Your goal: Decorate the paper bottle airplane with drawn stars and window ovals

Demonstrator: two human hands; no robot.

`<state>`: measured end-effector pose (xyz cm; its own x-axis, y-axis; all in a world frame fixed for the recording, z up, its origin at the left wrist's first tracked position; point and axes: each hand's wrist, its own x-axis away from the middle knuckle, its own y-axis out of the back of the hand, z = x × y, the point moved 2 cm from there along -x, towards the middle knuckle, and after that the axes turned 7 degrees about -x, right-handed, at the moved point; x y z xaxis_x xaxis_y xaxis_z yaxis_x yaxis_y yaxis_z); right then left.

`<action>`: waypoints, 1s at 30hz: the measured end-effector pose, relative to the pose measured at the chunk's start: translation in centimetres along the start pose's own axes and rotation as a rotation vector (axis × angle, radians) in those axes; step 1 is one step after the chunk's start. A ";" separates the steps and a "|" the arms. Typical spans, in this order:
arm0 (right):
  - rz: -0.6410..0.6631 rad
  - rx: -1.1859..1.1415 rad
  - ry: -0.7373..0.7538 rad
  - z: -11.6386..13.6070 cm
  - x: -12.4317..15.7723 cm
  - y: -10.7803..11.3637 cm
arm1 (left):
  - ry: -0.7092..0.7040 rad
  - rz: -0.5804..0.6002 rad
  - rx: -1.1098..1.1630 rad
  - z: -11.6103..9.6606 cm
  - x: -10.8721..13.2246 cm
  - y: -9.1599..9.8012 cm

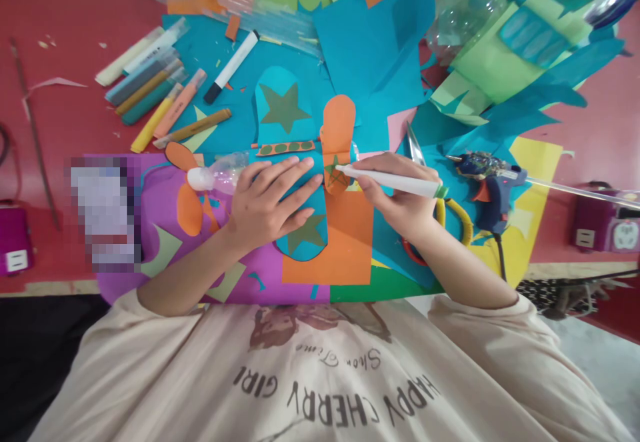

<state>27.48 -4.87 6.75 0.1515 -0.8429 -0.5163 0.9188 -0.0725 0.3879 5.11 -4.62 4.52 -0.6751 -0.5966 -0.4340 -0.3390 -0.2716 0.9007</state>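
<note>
My right hand (400, 192) grips a white marker (395, 182) with a green end. Its tip touches a green star outline (336, 175) on an orange paper piece (339, 122) with a rounded top. My left hand (273, 199) lies palm down, fingers spread, across a paper-covered plastic bottle (230, 172) with a white cap (199, 178). Blue paper wings stick out above and below the bottle; the upper wing (267, 79) and the lower wing bear olive-green stars. An orange strip with green dots (287, 148) runs along the bottle, just above my left fingertips.
Several markers (145, 72) lie at upper left, near a black-and-white marker (233, 65). A glue gun (495, 192) and scissors with yellow-red handles (465, 222) lie right of my right hand. Cut paper and clear plastic (470, 15) crowd the back. A blurred-out rectangle (106, 212) is at left.
</note>
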 end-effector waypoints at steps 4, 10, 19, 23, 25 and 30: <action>0.027 0.024 -0.049 -0.1 0.1 0.0 | -0.025 -0.050 -0.042 -0.1 -0.1 0.1; -0.005 -0.012 -0.023 0.0 0.0 0.3 | 0.012 0.006 0.003 0.0 0.0 0.0; 0.001 0.013 -0.016 -0.1 0.0 0.0 | 0.019 0.005 0.061 0.0 0.1 -0.1; 0.020 -0.030 0.011 0.0 0.0 0.0 | -0.007 -0.035 0.005 0.0 0.0 0.1; 0.040 -0.024 0.012 0.0 0.0 -0.1 | 0.007 -0.017 0.014 0.0 0.0 0.0; 0.011 0.039 -0.015 -0.1 0.0 0.1 | 0.042 0.055 0.047 0.1 0.2 -0.2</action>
<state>27.58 -4.87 6.74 0.1554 -0.8518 -0.5002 0.9021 -0.0840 0.4232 4.98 -4.60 4.27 -0.6656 -0.6411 -0.3820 -0.3335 -0.2023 0.9208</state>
